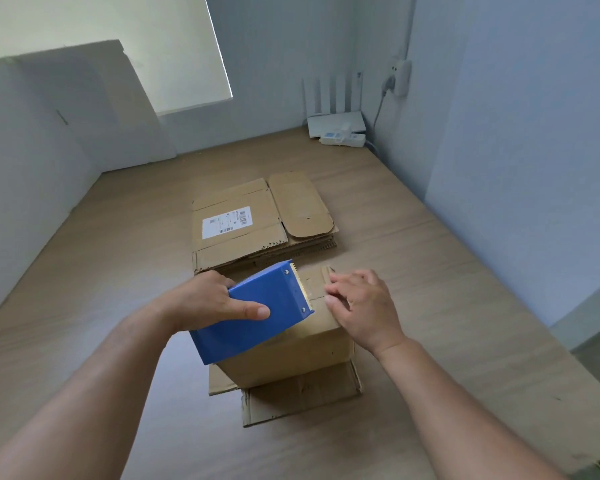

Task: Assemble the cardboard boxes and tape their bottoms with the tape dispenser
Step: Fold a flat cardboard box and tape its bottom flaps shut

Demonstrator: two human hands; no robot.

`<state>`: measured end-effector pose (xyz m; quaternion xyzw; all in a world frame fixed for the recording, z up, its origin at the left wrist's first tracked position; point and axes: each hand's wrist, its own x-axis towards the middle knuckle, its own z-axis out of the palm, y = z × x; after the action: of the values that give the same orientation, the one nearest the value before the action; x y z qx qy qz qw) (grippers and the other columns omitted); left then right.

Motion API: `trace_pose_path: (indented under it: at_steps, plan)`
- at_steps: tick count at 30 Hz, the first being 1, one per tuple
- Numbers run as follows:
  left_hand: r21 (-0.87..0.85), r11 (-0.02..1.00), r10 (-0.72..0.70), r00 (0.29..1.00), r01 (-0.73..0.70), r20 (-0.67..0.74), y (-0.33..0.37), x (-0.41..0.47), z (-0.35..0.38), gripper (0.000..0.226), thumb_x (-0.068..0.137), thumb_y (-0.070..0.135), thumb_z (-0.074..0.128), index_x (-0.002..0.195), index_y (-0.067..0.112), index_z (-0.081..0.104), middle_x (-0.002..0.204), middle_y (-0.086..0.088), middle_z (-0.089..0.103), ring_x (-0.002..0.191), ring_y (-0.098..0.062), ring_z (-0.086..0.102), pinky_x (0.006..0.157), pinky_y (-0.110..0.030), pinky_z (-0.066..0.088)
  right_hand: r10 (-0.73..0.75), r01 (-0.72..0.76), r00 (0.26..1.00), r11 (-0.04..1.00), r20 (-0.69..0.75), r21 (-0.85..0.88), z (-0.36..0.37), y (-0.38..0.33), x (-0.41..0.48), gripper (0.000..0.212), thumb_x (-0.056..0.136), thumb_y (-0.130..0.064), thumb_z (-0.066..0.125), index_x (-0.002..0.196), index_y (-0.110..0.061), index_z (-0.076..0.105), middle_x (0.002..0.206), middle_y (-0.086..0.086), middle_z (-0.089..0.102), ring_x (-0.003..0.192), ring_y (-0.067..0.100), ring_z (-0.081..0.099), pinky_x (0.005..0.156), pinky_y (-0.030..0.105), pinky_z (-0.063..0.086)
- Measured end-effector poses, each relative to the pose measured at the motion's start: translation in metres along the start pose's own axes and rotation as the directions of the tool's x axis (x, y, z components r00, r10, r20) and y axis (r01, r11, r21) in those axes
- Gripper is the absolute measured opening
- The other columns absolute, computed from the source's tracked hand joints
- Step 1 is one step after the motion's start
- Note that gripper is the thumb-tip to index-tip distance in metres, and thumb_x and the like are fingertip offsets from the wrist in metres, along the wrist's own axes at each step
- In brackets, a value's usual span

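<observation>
So: on the table (430,271), flat boxes (236,220) lie stacked behind one standing box (291,351), bottom flaps up. Left hand (205,303) grips the tape dispenser (257,317) over the seam. Right hand (364,306), loosely bent and holding nothing, touches the flaps; best press them flush and run the tape straight.

Two bare forearms, one at lower left of frame, one at lower right, skin uncovered right to the frame edges. left hand (208,299) and right hand (364,310) bare too. Visible fingernails short, plain.
</observation>
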<state>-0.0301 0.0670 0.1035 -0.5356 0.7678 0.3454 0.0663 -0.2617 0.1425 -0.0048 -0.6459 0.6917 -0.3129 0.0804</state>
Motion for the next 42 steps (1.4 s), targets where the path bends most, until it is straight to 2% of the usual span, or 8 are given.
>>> trace_pose_path:
  at_steps: [4, 7, 11, 17, 29, 37, 40, 42]
  plan:
    - [0.010, 1.000, 0.016, 1.000, -0.016, 0.009, 0.003, 0.000, 0.003, 0.116, 0.008, 0.101, 0.042, 0.085, 0.018, 0.066, 0.080, 0.004, 0.069, 0.075, -0.014, 0.066, 0.064, -0.018, 0.043, 0.054, -0.021, 0.989, 0.973, -0.139, 0.231, -0.003, -0.019, 0.004, 0.034, 0.092, -0.021, 0.043, 0.117, -0.014, 0.064, 0.114, 0.001, 0.064, 0.104, 0.020, 0.056, 0.089, 0.031, 0.046]
    - [0.005, 1.000, 0.020, 1.000, -0.020, 0.009, 0.003, 0.000, 0.003, 0.116, 0.008, 0.101, 0.043, 0.085, 0.018, 0.065, 0.080, 0.004, 0.069, 0.075, -0.014, 0.066, 0.064, -0.018, 0.044, 0.298, -0.383, 0.924, 0.688, 0.242, 0.616, -0.010, -0.043, 0.011, 0.040, 0.098, -0.019, 0.042, 0.138, -0.019, 0.047, 0.114, 0.003, 0.057, 0.078, 0.012, 0.061, 0.064, 0.025, 0.050]
    - [-0.014, 0.999, 0.030, 1.000, -0.030, 0.005, 0.001, -0.003, 0.002, 0.115, 0.007, 0.101, 0.043, 0.085, 0.019, 0.064, 0.078, 0.006, 0.068, 0.073, -0.013, 0.066, 0.060, -0.014, 0.044, 0.330, -0.551, 0.825, 0.654, 0.459, 0.519, -0.017, -0.050, 0.026, 0.035, 0.096, -0.019, 0.039, 0.128, -0.017, 0.053, 0.084, 0.004, 0.062, 0.060, 0.020, 0.056, 0.046, 0.023, 0.039]
    - [-0.037, 0.998, 0.045, 0.999, -0.044, 0.001, -0.001, -0.005, 0.001, 0.112, 0.008, 0.101, 0.044, 0.085, 0.022, 0.063, 0.077, 0.007, 0.068, 0.071, -0.013, 0.066, 0.058, -0.013, 0.043, 0.314, -0.501, 0.863, 0.634, 0.396, 0.589, -0.020, -0.048, 0.026, 0.014, 0.091, -0.013, 0.056, 0.080, -0.016, 0.063, 0.077, 0.003, 0.065, 0.048, 0.008, 0.050, 0.055, 0.021, 0.044]
    - [-0.061, 0.998, 0.019, 1.000, -0.018, 0.023, 0.020, 0.004, -0.010, 0.103, 0.018, 0.097, 0.051, 0.085, 0.020, 0.063, 0.085, 0.001, 0.070, 0.077, -0.018, 0.068, 0.068, -0.023, 0.044, 0.350, -0.356, 0.933, 0.855, 0.087, 0.378, -0.016, -0.047, 0.018, 0.009, 0.097, -0.019, 0.047, 0.090, -0.016, 0.052, 0.079, -0.007, 0.053, 0.071, 0.007, 0.049, 0.057, 0.018, 0.036]
    - [0.105, 0.971, -0.221, 0.975, 0.217, 0.034, 0.016, -0.003, -0.037, 0.092, 0.043, 0.092, 0.058, 0.093, 0.015, 0.065, 0.091, -0.005, 0.071, 0.084, -0.021, 0.068, 0.084, -0.033, 0.051, 0.571, -0.574, 0.810, 0.731, 0.129, 0.368, -0.015, -0.031, 0.024, 0.020, 0.097, -0.017, 0.037, 0.097, -0.009, 0.055, 0.088, 0.003, 0.058, 0.080, 0.026, 0.064, 0.071, 0.042, 0.057]
    - [0.175, 0.959, -0.231, 0.973, 0.223, 0.025, 0.019, 0.004, -0.026, 0.107, 0.037, 0.097, 0.048, 0.098, 0.012, 0.066, 0.101, -0.008, 0.068, 0.093, -0.022, 0.065, 0.077, -0.029, 0.043, 0.575, -0.581, 0.811, 0.768, 0.109, 0.270, -0.015, -0.029, 0.028, 0.021, 0.097, -0.014, 0.035, 0.099, -0.006, 0.055, 0.089, 0.005, 0.058, 0.077, 0.022, 0.058, 0.060, 0.030, 0.048]
    - [0.179, 0.954, -0.246, 0.969, 0.239, 0.021, 0.023, 0.008, -0.024, 0.087, 0.055, 0.090, 0.053, 0.095, 0.013, 0.066, 0.097, -0.006, 0.067, 0.090, -0.020, 0.065, 0.079, -0.029, 0.044, 0.573, -0.579, 0.815, 0.791, 0.093, 0.197, -0.015, -0.022, 0.026, 0.021, 0.096, -0.011, 0.037, 0.099, -0.004, 0.056, 0.087, 0.004, 0.055, 0.072, 0.018, 0.051, 0.053, 0.025, 0.036]
